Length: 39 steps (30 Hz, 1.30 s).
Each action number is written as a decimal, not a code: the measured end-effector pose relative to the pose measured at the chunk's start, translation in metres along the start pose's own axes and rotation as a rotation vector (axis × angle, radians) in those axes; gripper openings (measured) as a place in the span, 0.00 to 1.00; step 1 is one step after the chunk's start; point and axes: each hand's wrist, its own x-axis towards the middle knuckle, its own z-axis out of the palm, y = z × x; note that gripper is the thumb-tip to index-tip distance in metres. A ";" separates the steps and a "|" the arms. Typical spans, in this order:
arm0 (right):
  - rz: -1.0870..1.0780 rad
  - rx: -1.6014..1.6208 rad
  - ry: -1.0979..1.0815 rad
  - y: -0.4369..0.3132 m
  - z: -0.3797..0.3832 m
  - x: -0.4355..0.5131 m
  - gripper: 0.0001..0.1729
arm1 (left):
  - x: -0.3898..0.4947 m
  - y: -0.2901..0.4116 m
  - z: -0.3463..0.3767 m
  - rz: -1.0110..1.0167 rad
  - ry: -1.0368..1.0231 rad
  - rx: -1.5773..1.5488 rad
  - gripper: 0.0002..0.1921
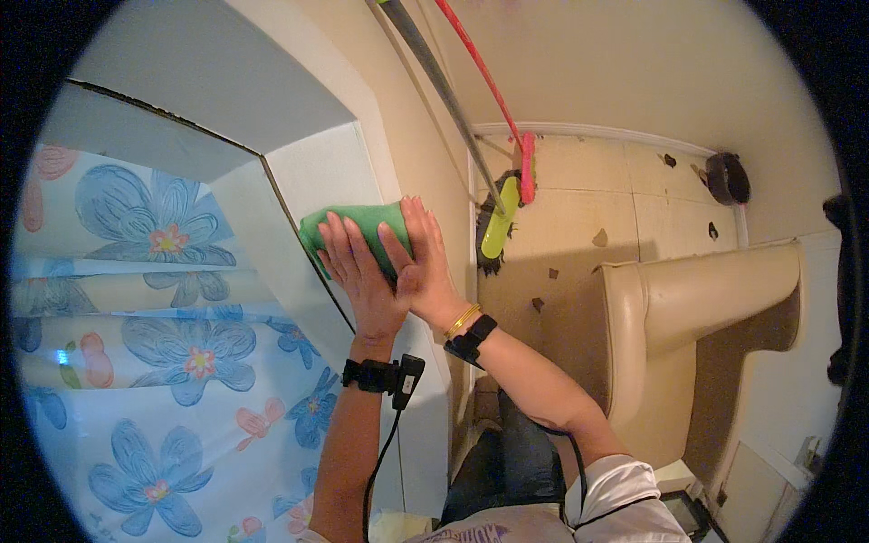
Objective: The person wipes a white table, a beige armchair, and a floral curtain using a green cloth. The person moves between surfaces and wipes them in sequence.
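A folded green cloth (366, 216) lies on the white window sill (326, 163), close to the dark groove along the window side. My left hand (360, 278) presses on its top with the fingers spread. At the cloth's right end is my right hand (428, 265), its thumb over the cloth and its fingers stretched along the edge. The heels of both hands meet at the cloth's near side. Part of the cloth is hidden under the hands. Black straps with cables circle both wrists, and gold bangles (464, 320) sit on the right one.
A blue flowered curtain (170, 353) hangs at the left. In the corner stand a lime-headed mop or broom (501, 217) and a pink broom (527, 170). Several dark scraps (538, 305) and a dark round container (728, 178) are on the tiles, near beige padded furniture (624, 339).
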 end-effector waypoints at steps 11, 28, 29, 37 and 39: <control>0.075 -0.097 0.001 0.000 0.037 -0.183 0.39 | -0.174 -0.009 0.018 -0.019 -0.242 0.027 0.47; 0.602 -0.112 -0.307 -0.124 0.064 -0.454 0.42 | -0.437 0.014 -0.063 -0.343 -0.766 -0.120 0.42; 0.583 -0.085 -0.307 -0.132 0.059 -0.461 0.42 | -0.446 0.019 -0.069 -0.379 -0.783 -0.120 0.42; 0.696 -0.039 -0.266 -0.099 0.071 -0.413 0.35 | -0.405 -0.012 -0.027 -0.235 -0.726 -0.067 0.41; 0.657 -0.066 -0.211 -0.082 0.074 -0.395 0.35 | -0.386 -0.018 -0.011 -0.182 -0.652 -0.048 0.41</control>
